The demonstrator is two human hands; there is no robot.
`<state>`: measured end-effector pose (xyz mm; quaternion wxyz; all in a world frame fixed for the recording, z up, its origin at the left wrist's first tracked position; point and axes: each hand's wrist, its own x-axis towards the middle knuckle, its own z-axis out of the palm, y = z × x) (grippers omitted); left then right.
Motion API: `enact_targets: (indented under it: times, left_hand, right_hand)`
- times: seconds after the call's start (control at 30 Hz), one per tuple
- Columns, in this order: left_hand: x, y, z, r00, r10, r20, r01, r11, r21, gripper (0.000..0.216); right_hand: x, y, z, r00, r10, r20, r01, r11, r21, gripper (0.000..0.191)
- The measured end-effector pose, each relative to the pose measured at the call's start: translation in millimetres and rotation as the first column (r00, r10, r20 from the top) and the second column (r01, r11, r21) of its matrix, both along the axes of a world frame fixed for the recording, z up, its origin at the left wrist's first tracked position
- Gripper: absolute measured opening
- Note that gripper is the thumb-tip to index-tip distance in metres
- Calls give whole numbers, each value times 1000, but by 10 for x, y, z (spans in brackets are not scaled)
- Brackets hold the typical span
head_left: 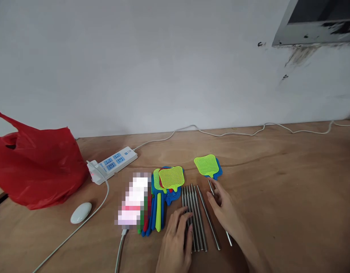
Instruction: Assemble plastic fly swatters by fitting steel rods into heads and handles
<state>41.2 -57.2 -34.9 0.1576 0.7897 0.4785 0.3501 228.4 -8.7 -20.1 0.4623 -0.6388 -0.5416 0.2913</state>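
My right hand (227,208) has its thumb and fingers closed around a slim metal rod (229,239). The rod's upper end lies near the base of a yellow-green fly swatter head (207,165), which overlaps a blue swatter head (218,172). Fingers apart and slightly curved, my left hand (176,240) rests at the left side of a row of several metal rods (198,223). One more metal rod (209,218) lies between that row and my right hand. Left of the row is a pile of mesh swatter heads (172,178) in yellow-green, blue and red.
Coloured plastic handles (158,212) lie beside a pixelated phone-like object (133,201) with a cable. Farther left are a white mouse-shaped object (81,213), a white power strip (114,163) and a red plastic bag (41,163). A white cord (229,134) runs along the wall.
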Motion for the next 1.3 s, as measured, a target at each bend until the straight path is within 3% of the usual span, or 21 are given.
enact_targets:
  times: [0.17,0.4,0.67,1.03,1.3]
  left_hand:
    - [-2,9,-71,999,41,18,-41,999,4,31]
    - [-28,1,-98,985,169,31,-168,985,-50,27]
    - [-44,38,-117,978,168,122,-138,964,-226,30]
    - [5,217,-128,969,186,165,-150,967,-206,30]
    - [0,220,-9,973,166,160,-126,964,-232,28]
  right_hand:
    - [9,-29,-76,993,37,111,-32,998,-47,42]
    - [22,-144,-57,991,133,5,-131,981,-144,13]
    - [-30,-198,-159,987,111,-115,-129,977,-172,24]
    - [-10,-85,-138,991,115,-61,-123,981,-146,28]
    - [-21,-11,-78,988,151,13,-148,979,-137,28]
